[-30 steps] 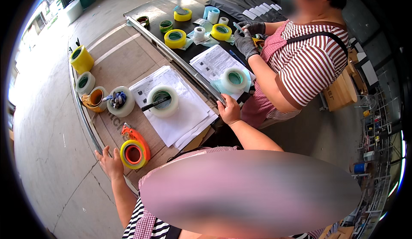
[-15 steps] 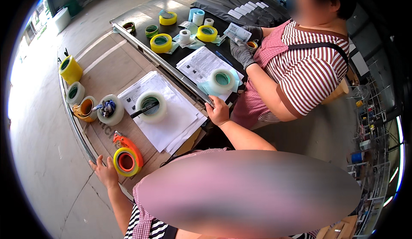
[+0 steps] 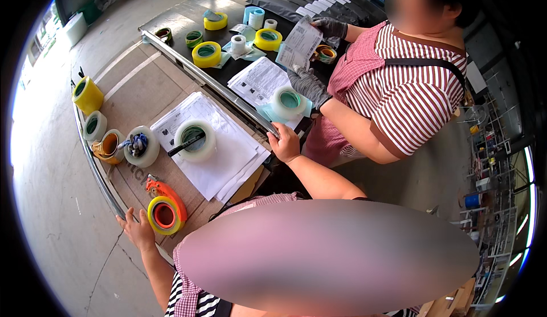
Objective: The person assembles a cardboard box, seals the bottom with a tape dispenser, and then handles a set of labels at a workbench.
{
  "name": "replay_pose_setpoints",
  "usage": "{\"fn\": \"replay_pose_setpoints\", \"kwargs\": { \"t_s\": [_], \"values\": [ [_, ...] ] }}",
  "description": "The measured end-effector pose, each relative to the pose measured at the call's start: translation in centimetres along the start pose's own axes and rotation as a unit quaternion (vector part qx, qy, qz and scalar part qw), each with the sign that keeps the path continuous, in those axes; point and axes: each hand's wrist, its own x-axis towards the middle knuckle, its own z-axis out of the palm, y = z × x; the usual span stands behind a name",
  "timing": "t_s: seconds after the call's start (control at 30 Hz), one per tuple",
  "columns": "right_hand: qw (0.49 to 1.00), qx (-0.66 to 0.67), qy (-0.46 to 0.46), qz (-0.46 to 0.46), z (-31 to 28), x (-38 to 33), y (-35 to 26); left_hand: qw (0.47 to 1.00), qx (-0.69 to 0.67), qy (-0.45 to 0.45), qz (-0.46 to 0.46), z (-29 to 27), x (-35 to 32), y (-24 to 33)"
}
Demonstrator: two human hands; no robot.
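Note:
My left hand [image 3: 137, 229] is closed over the near end of the left metal rail [image 3: 107, 185], its fingers somewhat apart. Beside it, an orange tape dispenser [image 3: 167, 194] with a yellow roll lies on the cardboard-covered surface [image 3: 128, 89]. My right hand [image 3: 285, 144] is wrapped around the near end of the other metal rail [image 3: 219, 89]. Between my hands lies a stack of white papers [image 3: 228, 160]. On it sits a clear tape roll [image 3: 207, 149] with a black marker [image 3: 185, 144] resting across it.
Along the left edge stand a yellow tape roll [image 3: 87, 96], clear rolls and a brown roll [image 3: 109, 146]. A black table [image 3: 219, 78] beyond holds several tape rolls, papers and black bags [image 3: 285, 2]. At right, a co-worker [image 3: 416, 83] in grey gloves handles a printed sheet [image 3: 300, 42].
The co-worker's gloved hands have moved apart, and the sheet now shows larger and tilted. A tape roll shows beside it. My hands keep their places on the rails; the view has shifted slightly.

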Motion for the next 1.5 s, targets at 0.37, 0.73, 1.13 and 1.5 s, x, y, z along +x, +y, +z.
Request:
{"fn": "replay_pose_setpoints", "kwargs": {
  "t_s": [0.37, 0.73, 1.13, 1.5],
  "values": [
    [1.000, 0.009, 0.002, -0.005, 0.1, 0.2, 0.2, 1.000, 0.009, -0.009, -0.003, -0.5, -0.1, 0.6],
    [1.000, 0.009, 0.006, -0.006, 0.2, 0.0, 0.3, 1.000, 0.014, -0.008, -0.001, -0.2, -0.1, 0.4],
    [1.000, 0.020, 0.007, -0.011, 0.1, 0.1, 0.5, 1.000, 0.015, -0.010, 0.009, -0.2, -0.1, 0.6],
    [0.999, 0.035, -0.003, 0.003, -0.1, 0.3, 0.8, 0.999, 0.024, -0.025, -0.006, -1.0, -0.4, 1.5]
  ]
}}
